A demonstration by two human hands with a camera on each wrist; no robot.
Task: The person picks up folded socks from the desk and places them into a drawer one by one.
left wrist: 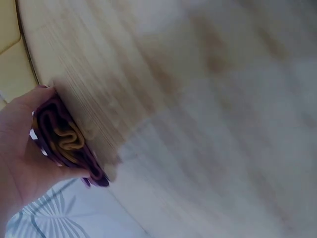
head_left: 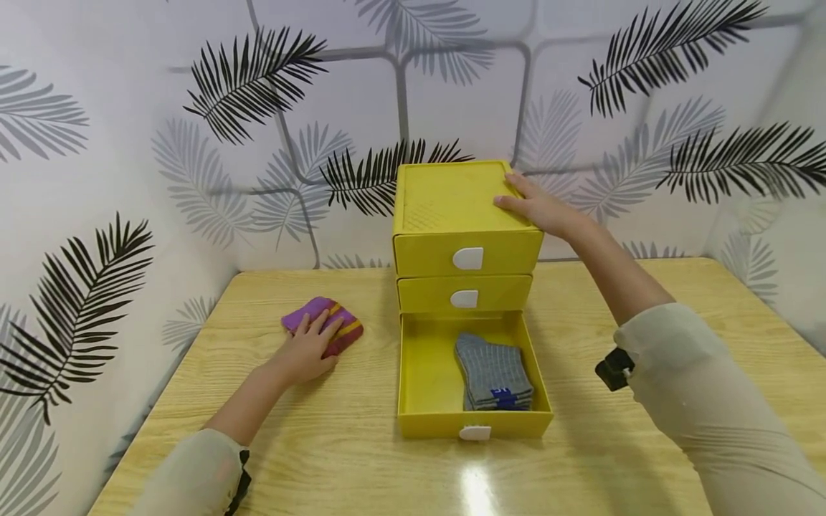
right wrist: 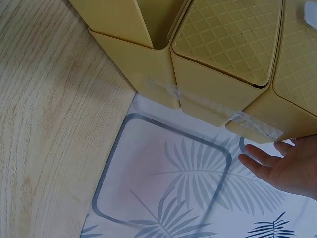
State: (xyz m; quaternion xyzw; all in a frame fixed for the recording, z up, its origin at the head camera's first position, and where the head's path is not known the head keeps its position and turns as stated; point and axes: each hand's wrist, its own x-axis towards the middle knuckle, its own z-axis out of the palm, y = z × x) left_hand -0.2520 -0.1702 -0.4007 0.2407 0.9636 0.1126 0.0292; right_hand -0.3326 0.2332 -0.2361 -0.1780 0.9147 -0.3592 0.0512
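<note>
On the tabletop at left, my left hand (head_left: 307,356) holds a folded bundle of purple and maroon socks (head_left: 348,340) with a yellow stripe. In the left wrist view, the thumb and fingers bracket the layered edge of that bundle. My right hand (head_left: 540,209) rests on the top right edge of a yellow drawer unit (head_left: 454,193), fingers extended; the right wrist view shows it beside the unit's side. The bottom drawer (head_left: 427,369) is pulled out. Grey ribbed socks (head_left: 493,365) with a blue label lie in its right part.
Two upper drawers (head_left: 426,254) with white tabs are closed. The unit stands on a wooden table (head_left: 342,451), near a wall covering (head_left: 464,107) printed with leaves. Clear tape (right wrist: 242,117) runs along the unit's side.
</note>
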